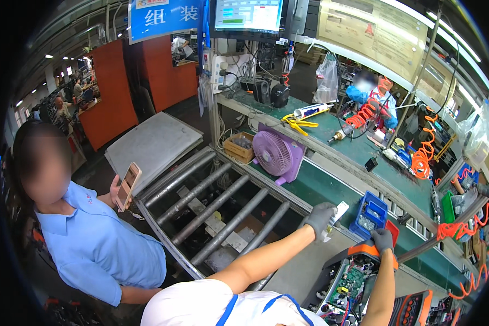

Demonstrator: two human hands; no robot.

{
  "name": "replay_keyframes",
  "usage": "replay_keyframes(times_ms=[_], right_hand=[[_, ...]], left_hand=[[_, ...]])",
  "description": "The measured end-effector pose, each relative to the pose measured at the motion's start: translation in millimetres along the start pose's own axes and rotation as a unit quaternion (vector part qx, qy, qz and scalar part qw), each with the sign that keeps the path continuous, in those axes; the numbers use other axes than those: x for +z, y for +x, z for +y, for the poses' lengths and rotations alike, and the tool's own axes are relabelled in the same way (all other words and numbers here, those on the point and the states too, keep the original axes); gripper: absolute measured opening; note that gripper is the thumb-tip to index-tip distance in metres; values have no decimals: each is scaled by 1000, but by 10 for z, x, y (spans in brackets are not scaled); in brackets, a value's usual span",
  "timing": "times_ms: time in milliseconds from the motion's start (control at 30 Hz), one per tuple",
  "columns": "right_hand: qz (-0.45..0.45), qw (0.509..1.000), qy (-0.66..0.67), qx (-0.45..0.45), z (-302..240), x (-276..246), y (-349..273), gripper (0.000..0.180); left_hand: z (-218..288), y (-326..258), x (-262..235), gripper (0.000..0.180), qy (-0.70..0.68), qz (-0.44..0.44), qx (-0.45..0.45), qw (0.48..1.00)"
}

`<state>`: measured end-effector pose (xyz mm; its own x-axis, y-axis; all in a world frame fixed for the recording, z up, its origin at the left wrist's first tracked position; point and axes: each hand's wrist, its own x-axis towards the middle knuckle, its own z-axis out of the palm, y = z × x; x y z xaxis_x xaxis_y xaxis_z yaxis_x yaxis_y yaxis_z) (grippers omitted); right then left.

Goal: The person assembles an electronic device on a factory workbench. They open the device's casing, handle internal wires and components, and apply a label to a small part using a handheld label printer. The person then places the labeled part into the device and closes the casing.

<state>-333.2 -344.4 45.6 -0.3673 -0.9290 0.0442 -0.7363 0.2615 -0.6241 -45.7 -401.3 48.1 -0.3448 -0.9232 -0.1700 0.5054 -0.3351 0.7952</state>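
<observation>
My left hand [320, 219], in a grey glove, is closed around a small flat white-and-silver piece [340, 211] that sticks up past the fingers. It hovers left of a blue parts bin [357, 227]. My right hand [383, 240], gloved in grey too, is at the bin's near right corner, just above the orange edge [364, 249] of an opened black-and-orange machine housing. Its fingers are bent, and what they hold, if anything, is hidden. Inside the housing lies a green circuit board [352, 280] with wires and components.
A red bin [391, 233] adjoins the blue one. A purple fan [274, 152], a caulking gun [304, 117] and orange coiled air hoses [421, 157] are around the green bench. Metal rollers [217, 209] lie left. A person in blue [103, 233] holds a phone [129, 186]. Another orange-black unit [413, 309] stands lower right.
</observation>
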Motion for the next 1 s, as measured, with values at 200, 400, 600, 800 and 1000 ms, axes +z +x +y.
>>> replay_keyframes(times_ms=[200,400,600,800,1000], right_hand=[[3,1000,3,-8,-71,-1,-25,25],[-1,1000,-4,6,-87,-50,-73,25],[12,993,-97,-68,236,49,154,43],[-26,999,-46,-2,-19,-20,56,40],[-62,997,41,7,-66,-92,23,42]], left_hand=[[16,50,72,11,8,-12,14,1000],[37,128,189,11,42,-24,17,999],[-148,755,106,10,36,-93,61,993],[193,704,306,14,119,-88,58,987],[204,850,436,12,219,-70,99,968]])
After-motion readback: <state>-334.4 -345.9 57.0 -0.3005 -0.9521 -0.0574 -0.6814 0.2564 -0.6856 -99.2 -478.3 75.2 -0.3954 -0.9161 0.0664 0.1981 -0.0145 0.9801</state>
